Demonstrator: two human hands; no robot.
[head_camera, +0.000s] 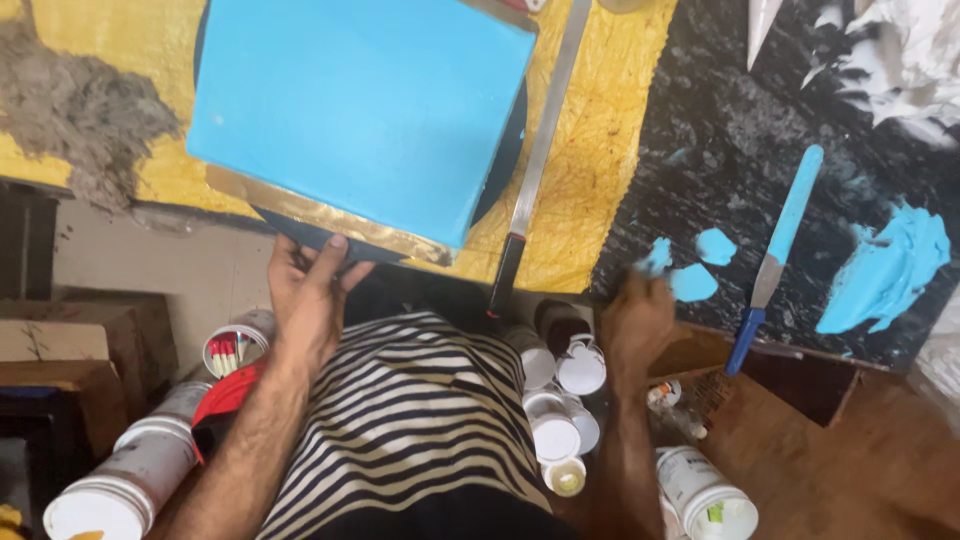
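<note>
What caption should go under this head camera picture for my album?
Left hand touches the board's edge under a blue square cake; right hand reaches blue icing dabs by a blue-coated spatula.

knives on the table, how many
2. A long steel knife lies right of the blue cake; a blue-smeared knife lies on the dark slab, right of the right hand. Others may be out of view.

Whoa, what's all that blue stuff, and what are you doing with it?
A person in a striped shirt stands at a messy worktable. The left hand touches the near edge of the round dark board under a square cake coated smooth in blue icing. The right hand rests on the black slab, by small dabs of blue icing. A long metal spatula and a blue-smeared palette knife lie nearby, untouched.
</note>
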